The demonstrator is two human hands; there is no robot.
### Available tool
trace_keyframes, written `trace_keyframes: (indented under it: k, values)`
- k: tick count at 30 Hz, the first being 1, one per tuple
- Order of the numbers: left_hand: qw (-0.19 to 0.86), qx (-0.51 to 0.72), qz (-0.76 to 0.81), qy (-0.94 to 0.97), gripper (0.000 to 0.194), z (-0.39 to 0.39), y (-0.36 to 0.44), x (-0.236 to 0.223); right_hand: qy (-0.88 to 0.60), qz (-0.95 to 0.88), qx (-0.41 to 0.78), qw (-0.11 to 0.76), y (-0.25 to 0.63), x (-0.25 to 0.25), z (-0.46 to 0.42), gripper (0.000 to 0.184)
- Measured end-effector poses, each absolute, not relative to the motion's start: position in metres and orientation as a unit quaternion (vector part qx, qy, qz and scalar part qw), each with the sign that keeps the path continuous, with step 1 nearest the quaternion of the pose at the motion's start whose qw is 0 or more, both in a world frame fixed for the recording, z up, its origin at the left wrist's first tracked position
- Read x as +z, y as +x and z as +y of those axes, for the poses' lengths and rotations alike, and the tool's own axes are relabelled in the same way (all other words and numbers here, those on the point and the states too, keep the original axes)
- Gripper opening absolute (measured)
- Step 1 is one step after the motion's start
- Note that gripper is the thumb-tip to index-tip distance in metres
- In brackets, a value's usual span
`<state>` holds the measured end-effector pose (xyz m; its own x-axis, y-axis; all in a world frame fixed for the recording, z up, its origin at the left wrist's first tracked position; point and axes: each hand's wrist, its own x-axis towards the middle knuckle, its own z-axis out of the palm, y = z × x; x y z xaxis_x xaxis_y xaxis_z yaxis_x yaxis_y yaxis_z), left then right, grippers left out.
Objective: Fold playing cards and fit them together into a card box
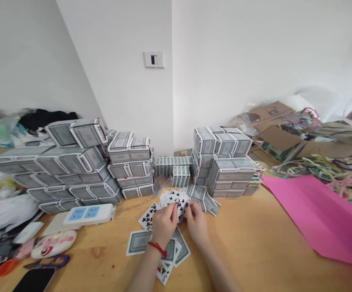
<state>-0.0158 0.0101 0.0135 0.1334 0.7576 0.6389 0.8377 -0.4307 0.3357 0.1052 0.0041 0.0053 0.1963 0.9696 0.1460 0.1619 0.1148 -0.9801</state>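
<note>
Several face-up playing cards (177,196), mostly clubs, spread out between my two hands. My left hand (163,222), with a red cord on the wrist, is closed in a pinch at their left side. On the right side, the thumb and fingers of my right hand (197,222) also pinch at the cards. I cannot make out how many cards each hand grips. A ten of clubs (148,218) lies beside my left hand. Under my left wrist are face-down cards (139,242) and a jack (164,272). More face-down cards (201,196) lie beyond my right hand.
Stacked bundles of cards stand at left (81,162) and right (232,174), with small card blocks (181,175) between. Left are a power strip (89,214), a utility knife (50,261) and a phone (36,280). Pink paper (321,219) and a cardboard box (303,148) lie right.
</note>
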Motion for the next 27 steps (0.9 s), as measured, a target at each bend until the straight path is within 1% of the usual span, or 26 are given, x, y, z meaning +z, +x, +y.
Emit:
trace_keyframes:
  k: [9, 17, 19, 21, 24, 27]
  values:
    - [0.037, -0.375, -0.520, -0.767, 0.023, 0.010, -0.015, 0.013, -0.566, -0.503, 0.353, 0.550, 0.108, 0.008, 0.005, 0.029]
    - [0.030, -0.379, -0.530, -0.758, 0.024, 0.012, -0.017, 0.011, -0.564, -0.494, 0.366, 0.552, 0.107, 0.003, 0.006, 0.029]
    - [0.010, -0.390, -0.540, -0.746, 0.024, 0.012, -0.016, 0.011, -0.551, -0.473, 0.401, 0.558, 0.108, 0.003, 0.008, 0.032]
    - [-0.022, -0.409, -0.558, -0.722, 0.024, 0.012, -0.016, 0.010, -0.520, -0.452, 0.467, 0.554, 0.109, 0.003, 0.011, 0.035]
    - [-0.062, -0.442, -0.590, -0.673, 0.021, 0.013, -0.016, 0.010, -0.468, -0.452, 0.557, 0.516, 0.112, 0.004, 0.013, 0.037]
    - [-0.092, -0.456, -0.598, -0.653, 0.020, 0.014, -0.016, 0.011, -0.447, -0.448, 0.578, 0.516, 0.115, 0.003, 0.015, 0.035]
